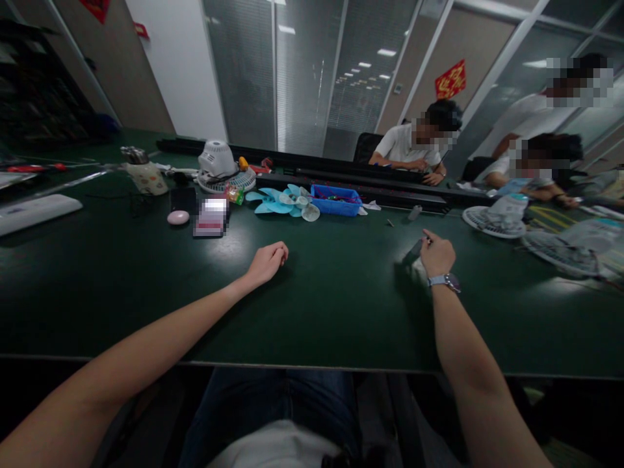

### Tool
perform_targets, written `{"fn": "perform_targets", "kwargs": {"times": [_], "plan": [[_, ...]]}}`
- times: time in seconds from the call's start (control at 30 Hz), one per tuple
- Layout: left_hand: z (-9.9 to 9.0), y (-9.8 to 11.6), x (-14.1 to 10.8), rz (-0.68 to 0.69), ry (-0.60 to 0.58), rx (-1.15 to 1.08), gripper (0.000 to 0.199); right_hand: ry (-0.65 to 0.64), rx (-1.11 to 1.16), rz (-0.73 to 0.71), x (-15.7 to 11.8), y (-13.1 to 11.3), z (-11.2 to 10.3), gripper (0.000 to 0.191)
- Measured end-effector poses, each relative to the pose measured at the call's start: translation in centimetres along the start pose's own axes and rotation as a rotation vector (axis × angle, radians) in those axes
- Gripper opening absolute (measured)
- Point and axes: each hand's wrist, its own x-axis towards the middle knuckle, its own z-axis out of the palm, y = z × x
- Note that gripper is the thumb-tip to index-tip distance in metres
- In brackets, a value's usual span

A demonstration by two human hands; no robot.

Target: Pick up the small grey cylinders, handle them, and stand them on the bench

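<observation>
My left hand (269, 261) rests on the green table (331, 305) with its fingers curled together; nothing shows in it. On the right, my right hand (437, 255), with a watch at the wrist, grips a small dark, partly see-through object (414, 251) between thumb and fingers, just above the table. Beyond my hands lie light blue fan blades (277, 200) and a blue basket (336, 200) with small parts inside. A small clear piece (415, 212) lies behind my right hand.
A white fan (218, 162), a cup of tools (147, 178), a phone-like item (210, 220) and a pink oval object (178, 218) stand left. More fan parts (502, 214) are at right. Black rails (292, 170) run along the back; several people are beyond.
</observation>
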Motion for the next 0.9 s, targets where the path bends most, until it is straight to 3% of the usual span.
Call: {"fn": "perform_targets", "kwargs": {"times": [0.07,0.17,0.27,0.37,0.43,0.53,0.63,0.73,0.8,0.9], "plan": [[0.0,-0.1,0.0,0.010,0.000,-0.002,0.025,0.033,0.086,0.012,-0.1,0.5,0.7,0.051],[0.0,-0.3,0.0,0.020,-0.002,-0.007,0.025,0.016,0.218,0.153,-0.2,1.5,1.9,0.064],[0.0,-0.3,-0.1,0.016,-0.005,-0.006,0.025,-0.054,0.309,0.308,0.0,2.2,2.6,0.052],[0.0,-0.3,0.0,0.019,-0.006,0.004,0.025,-0.043,0.396,0.344,0.1,1.4,2.7,0.042],[0.1,-0.2,0.0,0.028,-0.006,0.014,0.025,-0.051,0.501,0.304,-0.3,-0.8,2.6,0.044],[0.1,-0.2,0.0,0.039,-0.004,0.029,0.026,-0.166,0.755,0.143,-2.3,-6.3,2.1,0.049],[0.0,-0.1,0.0,0.038,-0.007,0.022,0.025,-0.407,0.999,-0.086,-6.3,-12.9,1.0,0.048],[-0.1,0.2,-0.2,0.049,-0.020,-0.009,0.026,-0.684,1.095,-0.285,-10.7,-17.9,-0.8,0.040],[-0.1,0.7,-0.5,0.088,-0.017,-0.033,0.027,-0.802,1.123,-0.358,-12.9,-19.8,-2.0,0.039],[-0.1,1.7,-1.1,0.209,-0.035,-0.042,0.029,-0.877,1.101,-0.426,-14.5,-20.7,-3.0,0.041]]}}
